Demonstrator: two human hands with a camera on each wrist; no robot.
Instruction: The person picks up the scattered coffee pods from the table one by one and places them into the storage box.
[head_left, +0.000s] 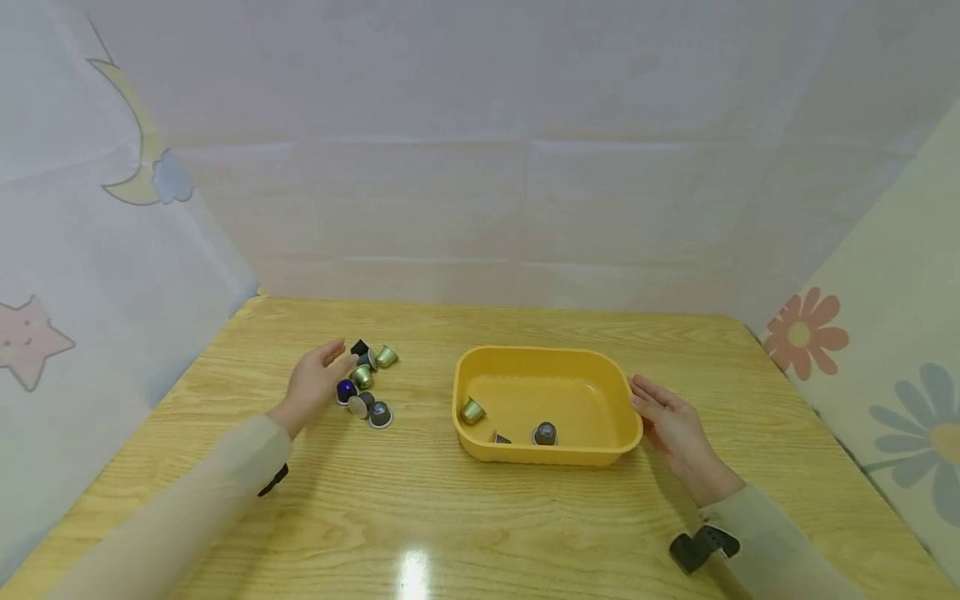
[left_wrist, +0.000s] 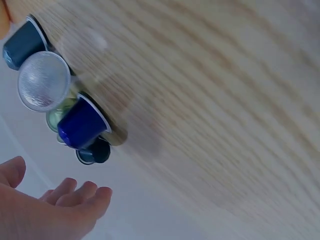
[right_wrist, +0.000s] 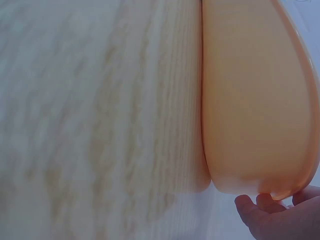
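My left hand is at the left edge of a loose group of coffee capsules, its fingers relaxed and holding nothing. Closest to it is a purple-blue capsule, seen on its side in the left wrist view. Around that lie a gold-green capsule, another gold-green capsule, a black capsule and a grey capsule. One capsule turns its silver lid to the left wrist camera. My right hand touches the right end of a yellow plastic container, fingertips at its outer wall and rim.
Inside the container are a gold-green capsule, a grey capsule and a dark capsule partly hidden by the front wall. The wooden table meets a pale cloth backdrop at the back and sides.
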